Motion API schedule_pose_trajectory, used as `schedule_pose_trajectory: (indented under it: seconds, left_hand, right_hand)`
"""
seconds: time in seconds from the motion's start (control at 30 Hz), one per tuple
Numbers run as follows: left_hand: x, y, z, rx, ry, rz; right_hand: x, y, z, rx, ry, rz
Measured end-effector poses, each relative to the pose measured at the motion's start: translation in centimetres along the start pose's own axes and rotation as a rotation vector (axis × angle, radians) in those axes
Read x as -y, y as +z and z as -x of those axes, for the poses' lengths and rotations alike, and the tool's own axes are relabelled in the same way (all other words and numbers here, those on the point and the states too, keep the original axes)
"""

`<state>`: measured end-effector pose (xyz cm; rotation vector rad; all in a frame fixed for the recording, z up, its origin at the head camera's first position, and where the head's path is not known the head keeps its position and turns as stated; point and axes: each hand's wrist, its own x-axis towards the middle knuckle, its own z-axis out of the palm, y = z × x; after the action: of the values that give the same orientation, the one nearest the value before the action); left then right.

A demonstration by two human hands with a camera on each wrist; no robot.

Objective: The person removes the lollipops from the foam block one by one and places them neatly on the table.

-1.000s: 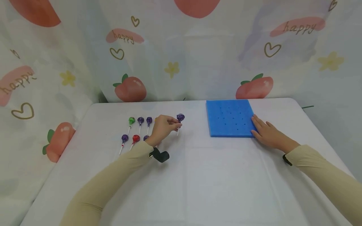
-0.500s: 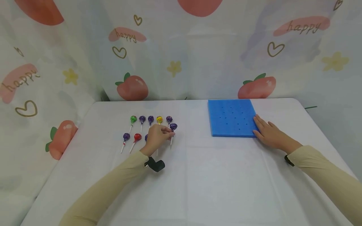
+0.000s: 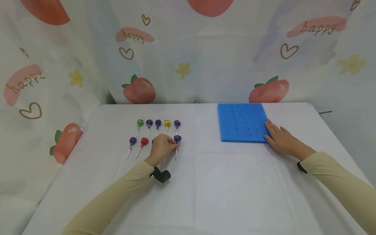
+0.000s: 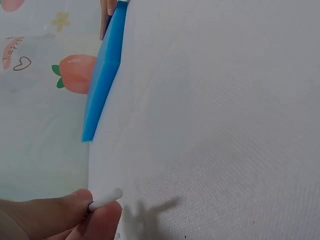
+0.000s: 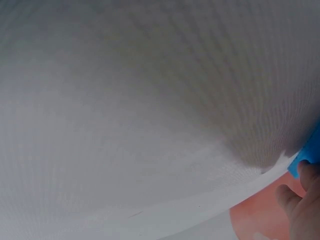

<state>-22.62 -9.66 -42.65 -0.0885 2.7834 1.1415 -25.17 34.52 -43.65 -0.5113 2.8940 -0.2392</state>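
My left hand (image 3: 161, 148) pinches a purple-wrapped lollipop (image 3: 177, 138) at the right end of the near row. In the left wrist view, thumb and fingertip grip its white stick (image 4: 107, 199), which casts a shadow on the cloth. My right hand (image 3: 283, 140) rests with extended fingers against the right edge of a blue board (image 3: 242, 122) dotted with small holes. Further back lie a green lollipop (image 3: 140, 122), a yellow one (image 3: 167, 123) and several purple ones in a row. A red lollipop (image 3: 144, 141) and a purple one (image 3: 133, 140) lie in the near row, partly hidden by the left hand.
A white-covered table (image 3: 205, 189) carries everything. Behind it and on the left hangs a patterned cloth (image 3: 205, 55) with peaches, hearts and flowers. A black strap mount (image 3: 161, 175) sits on the left wrist.
The left hand has brought the purple lollipop leftward and toward the near side, down into the near row, uncovering the back row. The right hand stays at the board's edge. The head view shifts slightly.
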Motion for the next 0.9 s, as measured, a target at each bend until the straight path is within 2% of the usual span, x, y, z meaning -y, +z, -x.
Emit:
schedule_pose_trajectory:
  seconds: [0.17,0.4,0.67,0.9]
  left_hand:
    - [-0.02,-0.02,0.33,0.01,0.025,-0.041]
    - [-0.24,-0.1,0.38,0.044,-0.015,-0.093]
    - [-0.31,-0.05,0.15,0.034,0.043,-0.172]
    - [-0.35,0.09,-0.13,0.07,0.017,-0.242]
  right_hand:
    - [-0.13,0.03,-0.05,0.009,0.008,0.001]
    - [-0.07,0.04,0.0,0.011,0.005,0.002]
    - [0.07,-0.11,0.05,0.018,0.002,-0.003]
    - [0.08,-0.18,0.08,0.016,-0.003,-0.004]
